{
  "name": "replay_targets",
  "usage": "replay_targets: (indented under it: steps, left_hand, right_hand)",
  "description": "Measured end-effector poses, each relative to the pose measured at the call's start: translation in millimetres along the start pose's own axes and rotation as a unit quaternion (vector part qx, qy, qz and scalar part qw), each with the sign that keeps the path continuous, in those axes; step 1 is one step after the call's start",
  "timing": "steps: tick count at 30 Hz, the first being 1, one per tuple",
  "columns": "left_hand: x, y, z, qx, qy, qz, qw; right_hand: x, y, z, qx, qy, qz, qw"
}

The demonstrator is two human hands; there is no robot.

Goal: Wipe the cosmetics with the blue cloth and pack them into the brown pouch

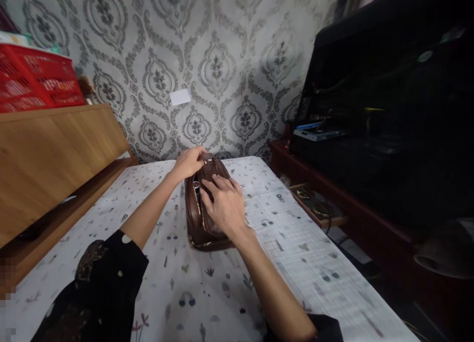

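Note:
A brown leather bag [193, 218] with gold zippers lies on the bed's printed white sheet [207, 295]. Along its left side, one zipper stands partly open, and a small round tag or pull shows near the gap. My left hand [189, 163] is at the far end of the bag, its fingers bent and closed on the top edge there; the fingertips are partly hidden. Flat across the bag's upper face rests my right hand [225, 204], fingers stretched out and slightly apart. What is inside the bag cannot be seen.
To the left is a wooden headboard [59, 154] with a red plastic basket [44, 80] on top. On the right, a large dark screen [381, 115] stands on a reddish-brown cabinet [318, 179] with an open drawer [314, 206]. Patterned wallpaper [218, 60] closes off the back.

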State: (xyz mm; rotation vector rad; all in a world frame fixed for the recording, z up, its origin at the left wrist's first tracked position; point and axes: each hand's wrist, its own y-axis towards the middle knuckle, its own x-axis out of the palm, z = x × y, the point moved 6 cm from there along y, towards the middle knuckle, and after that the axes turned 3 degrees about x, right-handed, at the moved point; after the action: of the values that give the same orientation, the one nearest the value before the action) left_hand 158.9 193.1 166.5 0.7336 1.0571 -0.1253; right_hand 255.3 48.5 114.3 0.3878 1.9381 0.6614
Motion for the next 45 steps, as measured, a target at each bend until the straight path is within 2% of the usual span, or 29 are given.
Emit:
replay_targets:
  steps: [4,7,13,18,21,26,31,36,40,45]
  left_hand:
    - [17.4,14,21,0.013,-0.003,-0.022,1.000]
    - [23.0,20,26,0.001,-0.006,-0.014,1.000]
    - [21.7,17,23,-0.017,-0.052,0.008,0.998]
    - [20.8,8,24,0.006,-0.139,-0.021,0.990]
    - [13.1,1,20,0.013,-0.193,-0.031,0.981]
    - [-4.3,-28,4,-0.004,-0.243,0.026,0.970]
    - [4.6,-58,-6,-0.030,-0.254,0.097,0.962]
    - [16.9,-57,0,-0.040,-0.244,0.144,0.958]
    - [22.6,-52,4,-0.037,-0.235,0.150,0.960]
    - [25.0,-53,-1,-0.039,-0.240,0.155,0.957]
  right_hand:
    - [-2,-3,1,0.001,0.018,0.013,1.000]
    - [-3,-4,5,0.019,0.031,0.032,0.999]
    - [-3,-7,10,0.045,0.039,0.068,0.996]
    - [-2,-6,10,0.043,0.036,0.060,0.997]
    - [-1,-5,11,0.046,0.038,0.051,0.997]
    - [-3,-6,12,0.057,0.037,0.048,0.997]
    - [-3,-9,17,0.110,0.038,0.048,0.992]
    - [0,-9,15,0.108,0.054,0.038,0.992]
    - [-1,-9,11,0.114,0.043,0.015,0.992]
    - [-1,-11,2,0.088,0.004,-0.019,0.996]
